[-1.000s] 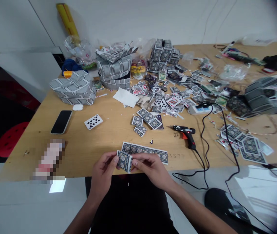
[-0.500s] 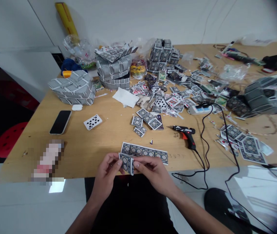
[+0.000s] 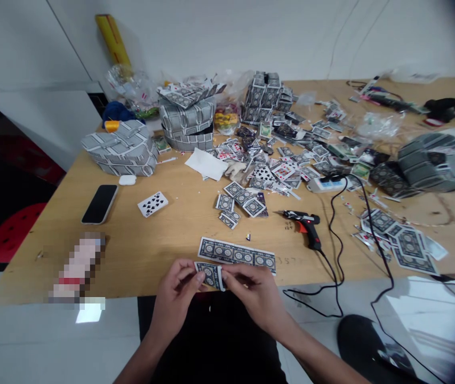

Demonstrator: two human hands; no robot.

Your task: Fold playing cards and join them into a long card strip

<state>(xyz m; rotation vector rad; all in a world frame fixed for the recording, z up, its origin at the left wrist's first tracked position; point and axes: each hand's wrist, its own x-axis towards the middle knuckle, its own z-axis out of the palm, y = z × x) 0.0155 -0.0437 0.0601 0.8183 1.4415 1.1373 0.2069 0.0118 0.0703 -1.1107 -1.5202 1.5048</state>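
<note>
Hands (image 3: pixel 174 298) (image 3: pixel 257 296) both pinched closed on patterned card (image 3: pixel 210 274) (far side hidden) | pixelated item (image 3: pixel 78 269): unidentifiable

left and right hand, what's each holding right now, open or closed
Left hand: closed, pinching the left side of a patterned card.
Right hand: closed, pinching the right edge of that card.

Wall (image 3: pixel 299 37): white, plain, faint thin lines (image 3: pixel 343 32) at upper right; dark vertical seam (image 3: pixel 67 40) at upper left. Panel (image 3: pixel 43 125): white, slanting, left of table. Table (image 3: pixel 127 261): pale wood-toned top, long, back edge near wall, small handwritten marks (image 3: pixel 289 261) close to front edge. Floor (image 3: pixel 19 341): light tiles, glossy, visible joints. Light: bright square patch (image 3: pixel 91 310) on floor at left, paler streaked reflections (image 3: pixel 431 325) at lower right; source out of view.
</note>
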